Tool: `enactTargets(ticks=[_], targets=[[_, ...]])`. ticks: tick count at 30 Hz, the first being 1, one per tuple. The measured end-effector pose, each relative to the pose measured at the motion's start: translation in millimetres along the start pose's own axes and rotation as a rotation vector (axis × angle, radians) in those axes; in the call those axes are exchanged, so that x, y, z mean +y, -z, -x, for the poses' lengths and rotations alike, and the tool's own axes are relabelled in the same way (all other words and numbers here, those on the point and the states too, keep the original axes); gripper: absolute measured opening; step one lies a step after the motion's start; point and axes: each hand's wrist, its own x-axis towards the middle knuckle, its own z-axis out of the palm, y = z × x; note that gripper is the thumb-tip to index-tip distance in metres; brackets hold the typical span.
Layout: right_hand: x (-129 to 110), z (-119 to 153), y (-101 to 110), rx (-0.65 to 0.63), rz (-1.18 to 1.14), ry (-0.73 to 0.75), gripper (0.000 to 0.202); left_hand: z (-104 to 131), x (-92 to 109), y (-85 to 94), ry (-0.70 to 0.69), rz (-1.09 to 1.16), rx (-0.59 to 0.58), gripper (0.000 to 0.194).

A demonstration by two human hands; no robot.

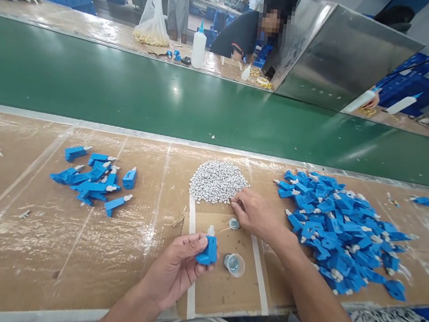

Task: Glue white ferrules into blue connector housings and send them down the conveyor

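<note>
Your left hand (168, 273): thumb and fingers closed on a blue part (209, 251), white tip up, toward the worktop's (113, 267) near edge. Your right hand (257, 213): fingers bent, partly closed, at the pellet pile (218, 181) toward the far edge; can't tell if a pellet is pinched. Small dish (234, 225) just beside it: a low palm could tip it or flick the stick (224, 230). Clear cup (243, 266) near your left fingertips; a sideways bump could spill it.
</note>
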Motion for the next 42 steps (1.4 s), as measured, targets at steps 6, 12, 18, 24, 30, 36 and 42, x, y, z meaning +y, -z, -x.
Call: enactTargets(ticks=[6,12,18,24,30,36,42], targets=[[-21.0,28.3,26.3,0.059,-0.507,-0.181,0.016,0.4,3.1,-6.2,-0.062,-0.078,-0.073,0.022],[-67.2,78.9,22.7,0.085,-0.993,-0.294,0.014,2.8,-4.4,-25.0,-0.162,-0.196,-0.099,0.023],[-85.6,94.5,15.3,0.195,-1.047,-0.314,0.010,5.4,-15.4,-34.3,-0.348,-0.362,-0.083,0.025],[-90.4,91.7,16.5,0.210,-1.068,-0.243,0.009,4.2,-22.9,-32.8,-0.393,-0.431,-0.113,0.023],[-91.6,89.7,9.8,0.208,-1.100,-0.237,0.007,3.2,-22.4,-33.2,-0.385,-0.430,-0.117,0.024],[-94.8,90.1,7.6,0.229,-1.061,-0.253,0.007,1.5,-23.7,-32.6,-0.406,-0.430,-0.105,0.020],[-88.6,87.6,8.7,0.193,-1.068,-0.294,0.011,0.3,-19.2,-34.4,-0.454,-0.533,-0.081,0.023]])
